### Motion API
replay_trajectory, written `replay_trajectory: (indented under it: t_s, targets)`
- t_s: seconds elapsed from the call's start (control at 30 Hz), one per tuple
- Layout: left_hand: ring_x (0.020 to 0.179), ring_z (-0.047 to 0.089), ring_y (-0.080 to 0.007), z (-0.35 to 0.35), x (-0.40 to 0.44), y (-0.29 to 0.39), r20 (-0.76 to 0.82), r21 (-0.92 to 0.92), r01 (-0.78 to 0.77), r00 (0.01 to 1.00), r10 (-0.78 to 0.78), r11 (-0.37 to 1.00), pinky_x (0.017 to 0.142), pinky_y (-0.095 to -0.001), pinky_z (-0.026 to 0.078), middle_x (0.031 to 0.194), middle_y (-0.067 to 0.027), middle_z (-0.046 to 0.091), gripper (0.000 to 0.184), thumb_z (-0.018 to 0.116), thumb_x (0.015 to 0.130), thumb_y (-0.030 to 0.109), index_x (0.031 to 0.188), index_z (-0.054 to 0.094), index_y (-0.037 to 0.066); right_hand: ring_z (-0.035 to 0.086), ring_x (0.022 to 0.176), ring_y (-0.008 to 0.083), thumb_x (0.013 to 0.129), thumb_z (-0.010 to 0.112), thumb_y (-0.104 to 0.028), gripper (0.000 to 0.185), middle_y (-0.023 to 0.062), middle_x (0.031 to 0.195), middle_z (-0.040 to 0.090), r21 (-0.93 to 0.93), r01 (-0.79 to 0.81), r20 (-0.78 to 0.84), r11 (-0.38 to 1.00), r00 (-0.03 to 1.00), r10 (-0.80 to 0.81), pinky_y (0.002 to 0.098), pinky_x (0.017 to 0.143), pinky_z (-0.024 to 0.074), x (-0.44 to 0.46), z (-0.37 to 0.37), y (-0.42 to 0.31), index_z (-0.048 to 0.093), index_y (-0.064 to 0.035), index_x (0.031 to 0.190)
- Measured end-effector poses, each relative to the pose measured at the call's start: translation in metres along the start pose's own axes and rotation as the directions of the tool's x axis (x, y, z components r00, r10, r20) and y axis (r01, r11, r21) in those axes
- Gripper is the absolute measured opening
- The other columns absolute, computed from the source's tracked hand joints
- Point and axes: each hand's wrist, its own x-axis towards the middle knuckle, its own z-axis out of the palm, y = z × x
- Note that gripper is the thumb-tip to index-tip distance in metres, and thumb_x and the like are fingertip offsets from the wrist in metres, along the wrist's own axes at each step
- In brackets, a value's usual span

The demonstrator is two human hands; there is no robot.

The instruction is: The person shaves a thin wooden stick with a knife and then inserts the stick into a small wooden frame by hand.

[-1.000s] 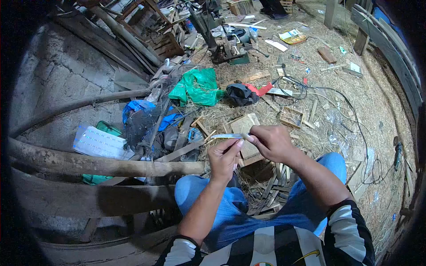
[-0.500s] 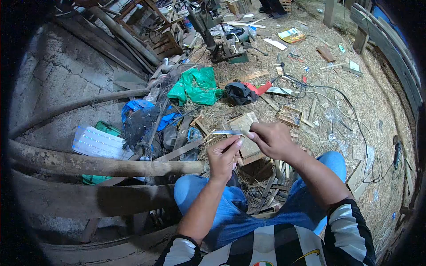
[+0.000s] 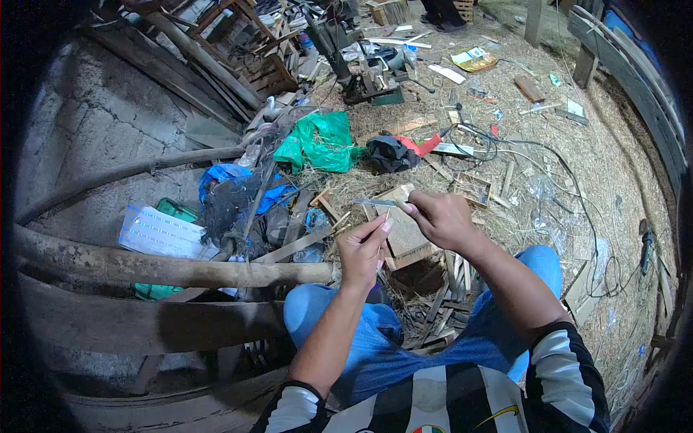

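Observation:
My right hand (image 3: 442, 219) is closed round the handle of a knife (image 3: 374, 203), whose thin blade points left. Just below the blade, my left hand (image 3: 361, 249) pinches a thin light stick (image 3: 388, 215) between thumb and fingers, its tip close to the blade by the handle. Whether blade and stick touch is too small to tell. Under and behind the hands stands a wooden block (image 3: 408, 242) on the floor, partly covered by my right hand.
A wooden pole (image 3: 166, 268) runs along the left. Ahead lie a green plastic bag (image 3: 320, 142), a black cloth (image 3: 390, 154), a red tool (image 3: 429, 144), a small wooden box (image 3: 474, 190) and cables. Wood scraps lie between my knees. A person's legs (image 3: 442, 13) show at the top.
My right hand has risen slightly, and the knife blade has moved up with it. The thin stick in my left hand now shows more upright below the blade.

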Motion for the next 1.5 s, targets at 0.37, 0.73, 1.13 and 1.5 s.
replay_trajectory:
  t_s: [0.37,0.73,1.13,1.5]
  targets:
    - [0.045,0.046,-0.0026,0.0,-0.005,0.001,0.111,0.022,0.036,0.993,-0.039,0.999,0.04,-0.0197,0.032,0.067,0.0002,0.063,0.019,0.076,0.088,0.009,0.103,0.074,-0.001,0.047,0.076,0.0103,0.1,0.061,-0.037,0.039,0.0007,0.076,0.053,0.674,-0.325,0.214,0.663,0.945,0.246,0.0304,0.068,0.0416,0.003,0.003,0.011,0.063,0.0007,0.089]
    - [0.049,0.053,-0.0053,0.007,-0.004,-0.001,0.154,0.236,0.044,0.985,-0.082,0.971,0.042,-0.0189,0.039,0.067,-0.0028,0.063,0.013,0.077,0.087,0.01,0.092,0.073,-0.001,0.037,0.051,0.0024,0.096,0.067,-0.032,0.028,-0.006,0.064,0.052,0.785,-0.524,0.337,0.33,0.808,0.483,0.0236,0.045,0.0244,0.014,-0.012,0.02,0.062,-0.0111,0.079]
    - [0.052,0.056,-0.0044,-0.003,-0.004,-0.002,0.235,0.279,0.0,0.969,-0.069,0.96,0.047,-0.0194,0.043,0.069,-0.0024,0.066,0.015,0.075,0.089,0.011,0.096,0.075,-0.003,0.044,0.059,0.0057,0.097,0.067,-0.03,0.03,-0.0042,0.068,0.053,0.778,-0.448,0.226,0.44,0.854,0.469,0.0259,0.053,0.0344,0.016,-0.009,0.03,0.062,-0.0065,0.078]
    - [0.057,0.061,-0.0085,0.001,-0.001,0.002,0.192,0.308,0.005,0.979,-0.067,0.951,0.051,-0.0217,0.049,0.071,-0.0039,0.066,0.014,0.073,0.09,0.011,0.093,0.069,-0.003,0.051,0.068,0.0074,0.096,0.067,-0.036,0.037,-0.0007,0.072,0.061,0.776,-0.389,0.317,0.496,0.921,0.226,0.0289,0.06,0.0417,-0.005,0.027,0.008,0.069,-0.0002,0.087]
